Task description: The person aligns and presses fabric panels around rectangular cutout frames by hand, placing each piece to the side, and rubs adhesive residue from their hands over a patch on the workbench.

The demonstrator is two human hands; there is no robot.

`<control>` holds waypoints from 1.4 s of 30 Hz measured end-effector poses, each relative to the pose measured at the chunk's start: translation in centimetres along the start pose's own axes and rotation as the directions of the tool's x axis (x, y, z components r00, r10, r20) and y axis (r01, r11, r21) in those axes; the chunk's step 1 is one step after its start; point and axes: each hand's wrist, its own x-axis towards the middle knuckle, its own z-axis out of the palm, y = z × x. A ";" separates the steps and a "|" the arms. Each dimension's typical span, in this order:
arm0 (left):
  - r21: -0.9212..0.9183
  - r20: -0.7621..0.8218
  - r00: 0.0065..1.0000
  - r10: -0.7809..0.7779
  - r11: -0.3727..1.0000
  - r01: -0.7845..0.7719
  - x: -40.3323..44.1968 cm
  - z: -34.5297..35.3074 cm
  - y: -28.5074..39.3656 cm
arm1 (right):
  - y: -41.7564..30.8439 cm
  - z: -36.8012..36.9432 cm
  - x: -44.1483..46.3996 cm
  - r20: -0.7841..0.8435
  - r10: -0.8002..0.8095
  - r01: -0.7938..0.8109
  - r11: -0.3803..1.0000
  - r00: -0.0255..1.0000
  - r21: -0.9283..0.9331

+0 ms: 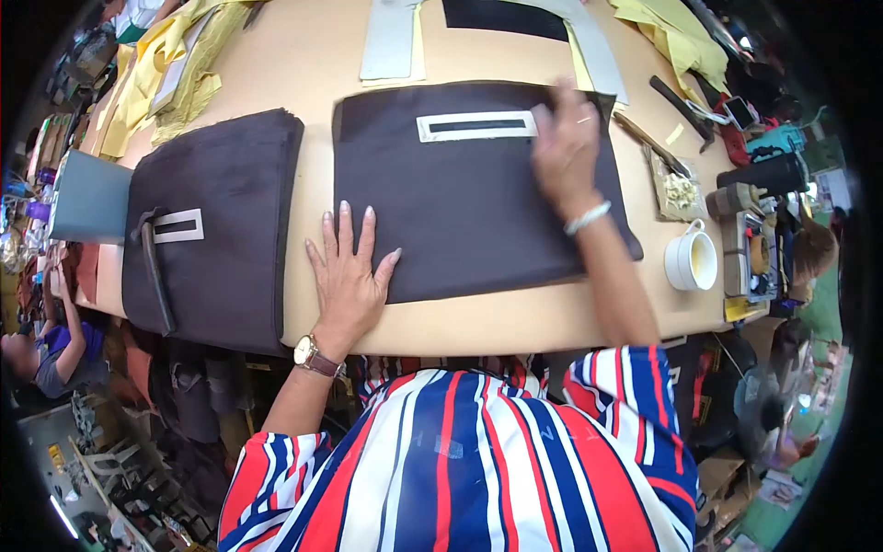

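Note:
A dark fabric panel (460, 212) lies flat on the table in front of me. Near its top edge is a white rectangular frame (428, 129) around a dark slot. My left hand (349, 267) rests with fingers spread on the panel's left edge and the tabletop beside it, holding nothing. Over the panel's upper right, at the right end of the white frame, is my right hand (566, 152). Its fingers are blurred by motion, so whether it pinches anything is unclear. To the left, a stack of similar dark panels (230, 248) carries another white frame (191, 225) and a curved metal bar (154, 271).
On the right stand a white cup (681, 262), a bag of small pale pieces (676, 190), a brush-like tool (648, 143) and a hammer-like tool (681, 110). Grey and yellow pieces (391, 41) lie at the back. A grey box (90, 198) sits far left, near another person (60, 345).

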 end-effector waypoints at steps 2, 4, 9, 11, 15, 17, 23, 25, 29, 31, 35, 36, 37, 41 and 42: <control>0.002 -0.012 1.000 0.011 1.000 -0.011 0.0 0.2 -0.1 | -7.3 -3.7 -4.0 0.244 -0.199 0.104 0.930 0.949 0.353; 0.009 -0.015 1.000 0.020 1.000 -0.020 0.0 0.4 -0.2 | -12.7 -5.2 -9.6 0.356 -0.356 0.136 0.845 0.864 0.517; 0.016 -0.018 0.999 0.034 0.999 -0.034 0.1 0.3 -0.3 | -10.2 -9.3 -14.9 0.663 -0.186 -0.046 0.948 0.725 0.315; 0.016 -0.020 0.999 0.037 0.999 -0.037 0.0 0.2 -0.3 | -6.8 -11.3 -15.6 0.672 -0.053 -0.064 0.987 0.739 0.147; 0.014 0.010 1.000 0.025 1.000 -0.025 0.1 0.1 -0.2 | 0.8 -14.1 -17.3 0.574 0.237 -0.140 0.968 0.784 -0.208; -0.009 -0.013 1.000 0.029 1.000 -0.029 0.1 0.2 -0.2 | 3.8 -14.3 -17.4 0.453 0.338 -0.227 0.932 0.825 -0.282; -0.137 -0.001 1.000 -0.012 0.991 0.012 4.4 -3.6 -0.2 | 5.2 -11.9 -9.2 0.205 0.561 -0.522 0.825 0.802 -0.218; -0.051 -0.217 0.972 -0.091 0.995 0.082 6.8 -2.7 -0.8 | 5.8 -8.6 -6.7 0.191 0.577 -0.547 0.816 0.794 -0.188; -0.084 -0.277 0.914 -0.295 0.956 0.283 10.6 -1.8 -1.0 | 6.4 -3.7 -2.4 0.208 0.750 -0.704 0.661 0.628 -0.259; -0.165 -0.190 0.915 -0.356 0.930 0.328 12.0 -1.5 -1.3 | 6.7 -2.3 -1.0 0.248 0.797 -0.780 0.597 0.550 -0.187; -0.360 -0.048 0.915 -0.402 0.861 0.359 13.5 -2.4 -1.8 | 7.3 -1.3 0.0 0.221 0.812 -0.818 0.568 0.539 -0.090; -0.405 -0.045 0.912 -0.408 0.842 0.356 13.4 -2.8 -1.5 | 7.5 -1.1 0.0 0.177 0.798 -0.801 0.594 0.576 -0.073; -0.399 -0.070 0.908 -0.413 0.846 0.354 13.5 -2.8 -1.6 | 7.6 -1.0 -0.1 0.170 0.796 -0.796 0.599 0.581 -0.085; -0.530 -0.220 0.933 -0.284 0.838 0.129 14.4 -0.3 -4.0 | 9.1 -0.5 0.0 0.199 0.812 -0.829 0.560 0.549 0.004; -0.607 -0.230 0.942 -0.244 0.792 0.057 14.9 0.7 -5.2 | 8.9 -0.8 0.0 0.173 0.793 -0.812 0.574 0.584 0.108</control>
